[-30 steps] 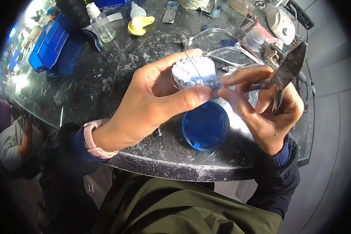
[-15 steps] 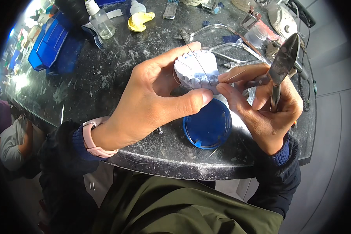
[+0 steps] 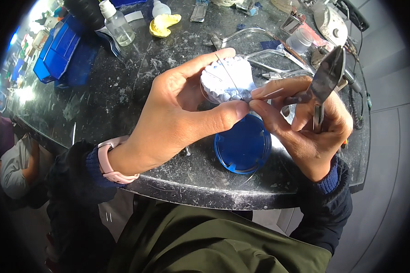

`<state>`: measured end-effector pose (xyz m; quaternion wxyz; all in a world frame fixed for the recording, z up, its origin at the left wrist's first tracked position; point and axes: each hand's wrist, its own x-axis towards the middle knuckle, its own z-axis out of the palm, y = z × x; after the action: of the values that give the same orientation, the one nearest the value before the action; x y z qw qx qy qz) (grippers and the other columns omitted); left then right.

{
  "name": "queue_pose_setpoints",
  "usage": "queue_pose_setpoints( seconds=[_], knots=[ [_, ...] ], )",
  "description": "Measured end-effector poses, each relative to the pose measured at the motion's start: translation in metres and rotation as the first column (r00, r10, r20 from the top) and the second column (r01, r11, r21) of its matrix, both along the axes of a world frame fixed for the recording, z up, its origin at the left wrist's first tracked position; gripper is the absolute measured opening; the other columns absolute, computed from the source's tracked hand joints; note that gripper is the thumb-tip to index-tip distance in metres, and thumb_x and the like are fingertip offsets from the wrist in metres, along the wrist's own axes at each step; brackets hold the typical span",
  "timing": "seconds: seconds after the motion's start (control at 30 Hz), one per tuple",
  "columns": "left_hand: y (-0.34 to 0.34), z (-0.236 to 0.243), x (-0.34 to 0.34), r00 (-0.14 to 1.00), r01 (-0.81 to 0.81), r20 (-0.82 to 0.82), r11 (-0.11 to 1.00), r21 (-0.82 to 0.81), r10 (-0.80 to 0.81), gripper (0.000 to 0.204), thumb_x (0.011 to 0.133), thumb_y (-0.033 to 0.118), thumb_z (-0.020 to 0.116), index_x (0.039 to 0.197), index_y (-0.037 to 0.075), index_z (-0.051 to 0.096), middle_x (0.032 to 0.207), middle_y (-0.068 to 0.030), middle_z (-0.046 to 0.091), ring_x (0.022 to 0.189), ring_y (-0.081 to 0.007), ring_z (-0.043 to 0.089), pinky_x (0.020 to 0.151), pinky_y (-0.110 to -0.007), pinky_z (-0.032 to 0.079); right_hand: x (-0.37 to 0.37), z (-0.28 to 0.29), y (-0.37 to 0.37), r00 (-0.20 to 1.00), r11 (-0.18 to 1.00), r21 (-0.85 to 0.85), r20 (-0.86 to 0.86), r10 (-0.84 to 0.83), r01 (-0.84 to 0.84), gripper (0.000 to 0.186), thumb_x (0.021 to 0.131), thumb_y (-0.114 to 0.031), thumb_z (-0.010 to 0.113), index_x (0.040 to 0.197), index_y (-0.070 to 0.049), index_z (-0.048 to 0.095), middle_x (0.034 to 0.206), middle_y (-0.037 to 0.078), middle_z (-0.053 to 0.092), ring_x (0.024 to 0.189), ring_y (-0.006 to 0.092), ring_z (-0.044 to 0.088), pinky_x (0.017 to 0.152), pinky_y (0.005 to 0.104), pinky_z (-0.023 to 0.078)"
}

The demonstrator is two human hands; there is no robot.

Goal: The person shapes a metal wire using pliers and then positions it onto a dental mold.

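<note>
A white plaster dental cast (image 3: 219, 79) with a row of teeth is held by my left hand (image 3: 168, 113), thumb along its near edge and fingers behind. Thin metal wire (image 3: 229, 75) crosses over the cast and reaches its teeth. At the cast's right side, the thumb and forefinger of my right hand (image 3: 316, 132) pinch the wire, whose end sticks out past the forefinger. Dark metal pliers (image 3: 329, 75) rest in that same hand, their broad head pointing up and the rest partly hidden by my fingers.
Below the cast lies a round blue lid (image 3: 243, 148) on the dark, dusty table (image 3: 136, 104). Several metal pliers (image 3: 273, 54) lie behind it. Farther back are a yellow lump (image 3: 164, 25), a clear spray bottle (image 3: 118, 25) and a blue box (image 3: 57, 50). Another person's arm (image 3: 29, 168) shows at left.
The cast has shifted slightly left and tilted. My right fingertips moved a little left with it, and the pliers' head has swung lower and left.
</note>
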<state>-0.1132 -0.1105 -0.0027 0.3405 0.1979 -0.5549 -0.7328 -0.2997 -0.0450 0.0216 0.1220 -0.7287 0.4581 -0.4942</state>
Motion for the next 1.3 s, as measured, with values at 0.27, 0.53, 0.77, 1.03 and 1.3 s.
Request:
queue_pose_setpoints(
  seconds=[0.27, 0.53, 0.77, 1.03, 1.3],
  knots=[
    [0.0, 0.007, 0.002, 0.998, 0.011, 0.055, 0.995, 0.101, -0.016, 0.066, 0.083, 0.011, 0.063, 0.14, -0.004, 0.034, 0.117, -0.0076, 0.057, 0.105, -0.0103, 0.056, 0.093, -0.027, 0.046, -0.005, 0.003, 0.003, 0.966, 0.991, 0.087, 0.247, 0.081, -0.105, 0.036, 0.078, 0.009, 0.067, 0.07, -0.01, 0.037, 0.096, 0.023, 0.066, 0.086, 0.0231, 0.066, 0.069, 0.0291, 0.053],
    [0.0, 0.009, 0.002, 0.996, 0.029, 0.086, 0.995, 0.092, -0.037, 0.064, 0.085, 0.013, 0.059, 0.14, -0.005, 0.032, 0.117, -0.0074, 0.057, 0.101, -0.0081, 0.056, 0.089, -0.023, 0.046, -0.002, -0.001, 0.002, 0.967, 0.995, 0.073, 0.25, 0.054, -0.074, 0.037, 0.077, 0.01, 0.068, 0.071, -0.01, 0.038, 0.096, 0.024, 0.066, 0.087, 0.0243, 0.067, 0.07, 0.0295, 0.053],
    [0.001, 0.009, 0.001, 0.996, 0.032, 0.082, 0.996, 0.087, -0.039, 0.065, 0.085, 0.013, 0.058, 0.141, -0.006, 0.03, 0.116, -0.0079, 0.057, 0.101, -0.0081, 0.057, 0.09, -0.023, 0.046, -0.001, -0.006, 0.0, 0.987, 0.996, 0.079, 0.159, 0.037, -0.051, 0.041, 0.072, 0.011, 0.073, 0.064, -0.009, 0.039, 0.092, 0.021, 0.068, 0.078, 0.0158, 0.065, 0.066, 0.0249, 0.052],
    [0.001, 0.005, -0.002, 0.999, -0.021, 0.034, 0.999, 0.045, 0.019, 0.071, 0.082, 0.005, 0.062, 0.143, -0.006, 0.026, 0.118, -0.0104, 0.058, 0.11, -0.0134, 0.055, 0.1, -0.029, 0.041, 0.002, -0.007, -0.002, 0.981, 0.993, 0.108, 0.193, 0.024, -0.045, 0.044, 0.07, 0.011, 0.074, 0.06, -0.011, 0.037, 0.088, 0.018, 0.068, 0.078, 0.0138, 0.063, 0.067, 0.0236, 0.05],
    [0.001, 0.006, -0.001, 0.998, -0.027, 0.059, 0.999, 0.047, 0.025, 0.075, 0.081, 0.003, 0.062, 0.145, -0.004, 0.022, 0.115, -0.0103, 0.058, 0.105, -0.0133, 0.057, 0.095, -0.027, 0.044, 0.001, -0.008, -0.002, 0.971, 0.992, 0.106, 0.236, 0.037, -0.063, 0.045, 0.071, 0.011, 0.074, 0.062, -0.011, 0.036, 0.09, 0.018, 0.068, 0.074, 0.0117, 0.06, 0.065, 0.0227, 0.049]
  ],
)
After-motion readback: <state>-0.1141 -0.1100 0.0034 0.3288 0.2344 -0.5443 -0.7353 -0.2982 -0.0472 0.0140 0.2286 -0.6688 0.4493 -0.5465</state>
